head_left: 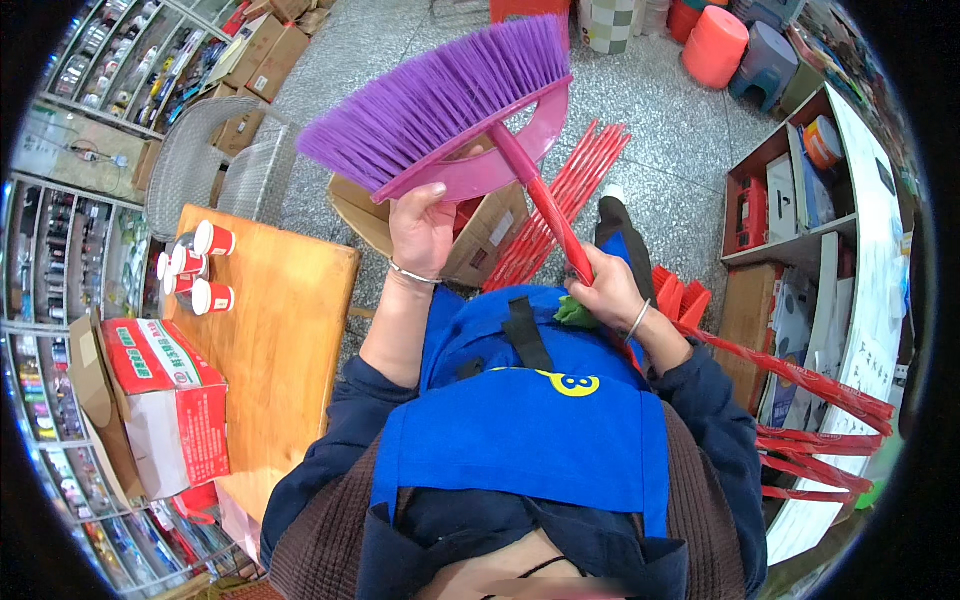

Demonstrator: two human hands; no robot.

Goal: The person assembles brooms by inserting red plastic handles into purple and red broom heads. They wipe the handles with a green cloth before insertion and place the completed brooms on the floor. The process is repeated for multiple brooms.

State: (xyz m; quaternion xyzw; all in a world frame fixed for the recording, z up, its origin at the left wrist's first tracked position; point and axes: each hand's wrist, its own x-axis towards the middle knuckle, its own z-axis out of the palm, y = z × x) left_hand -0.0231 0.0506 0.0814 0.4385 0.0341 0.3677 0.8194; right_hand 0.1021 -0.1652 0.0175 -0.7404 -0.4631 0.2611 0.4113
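A broom with a purple bristle head (440, 105) is held up in front of me, bristles toward the upper left. My left hand (420, 232) grips the lower edge of its pink plastic base (465, 178), thumb in front; the other fingers are partly hidden behind it. Around the lower part of the broom's red handle (555, 228) my right hand (610, 292) is closed. Something green and crumpled (574, 313) lies against my blue apron (520, 420), just beside the right hand. Behind the broom, an open cardboard box (485, 245) stands on the floor.
Several red sticks (565, 200) lean by the box, and more red handles (800, 378) stick out at my right. A wooden table (285, 330) at left carries paper cups (213, 297) and a red-and-white carton (175, 400). A shelf unit (790, 240) stands right; stools (765, 62) stand far right.
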